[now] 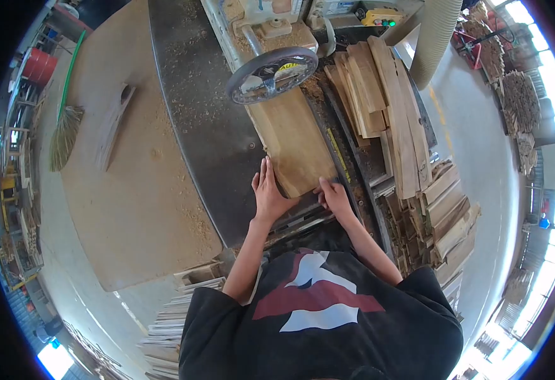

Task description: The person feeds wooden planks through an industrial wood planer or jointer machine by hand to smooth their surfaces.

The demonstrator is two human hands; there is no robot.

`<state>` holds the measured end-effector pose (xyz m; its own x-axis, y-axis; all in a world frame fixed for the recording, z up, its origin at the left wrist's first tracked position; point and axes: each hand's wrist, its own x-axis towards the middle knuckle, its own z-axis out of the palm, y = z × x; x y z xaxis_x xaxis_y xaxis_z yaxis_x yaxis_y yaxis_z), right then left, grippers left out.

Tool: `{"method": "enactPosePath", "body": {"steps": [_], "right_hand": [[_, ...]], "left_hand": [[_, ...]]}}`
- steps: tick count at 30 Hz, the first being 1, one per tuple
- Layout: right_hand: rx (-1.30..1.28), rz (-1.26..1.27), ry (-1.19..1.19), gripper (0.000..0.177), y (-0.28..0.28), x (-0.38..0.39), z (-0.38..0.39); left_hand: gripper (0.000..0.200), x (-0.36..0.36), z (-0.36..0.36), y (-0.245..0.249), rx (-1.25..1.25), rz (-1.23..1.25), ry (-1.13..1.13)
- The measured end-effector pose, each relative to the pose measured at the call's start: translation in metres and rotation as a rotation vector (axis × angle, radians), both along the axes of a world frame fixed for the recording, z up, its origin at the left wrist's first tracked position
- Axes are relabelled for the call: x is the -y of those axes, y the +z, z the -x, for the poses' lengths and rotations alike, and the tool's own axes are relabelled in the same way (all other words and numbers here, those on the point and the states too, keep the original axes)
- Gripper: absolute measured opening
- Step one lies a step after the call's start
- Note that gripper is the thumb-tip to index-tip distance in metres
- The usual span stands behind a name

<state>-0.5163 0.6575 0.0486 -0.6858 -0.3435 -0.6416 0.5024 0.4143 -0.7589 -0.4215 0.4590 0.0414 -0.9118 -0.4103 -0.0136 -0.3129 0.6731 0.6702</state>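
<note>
A wide wooden board lies flat on the dark metal machine table, its far end passing under the machine's handwheel. My left hand is at the board's near left corner, fingers stretched along the left edge and thumb spread toward the near end. At the near right corner my right hand has its fingers curled and pressed against the board. A dark straight fence runs beside the board's right edge, with a yellow scale strip next to it.
Stacked planks lie right of the machine, with a wood pile nearer. A brown side table on the left bears an offcut and sawdust. A broom stands beyond it. A ribbed hose hangs at upper right.
</note>
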Motion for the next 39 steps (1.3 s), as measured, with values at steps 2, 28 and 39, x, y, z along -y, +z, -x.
{"method": "enactPosePath", "body": {"steps": [2, 28, 39], "right_hand": [[0.055, 0.018, -0.046, 0.050, -0.005, 0.011, 0.012], [-0.013, 0.069, -0.192, 0.043, 0.007, 0.169, 0.119], [-0.906, 0.001, 0.174, 0.025, -0.028, 0.135, 0.053]], "left_hand": [[0.140, 0.010, 0.010, -0.002, -0.013, 0.011, 0.007], [0.085, 0.102, 0.127, -0.012, -0.378, -0.088, 0.608], [0.044, 0.158, 0.121, -0.019, -0.473, 0.175, 0.529]]}}
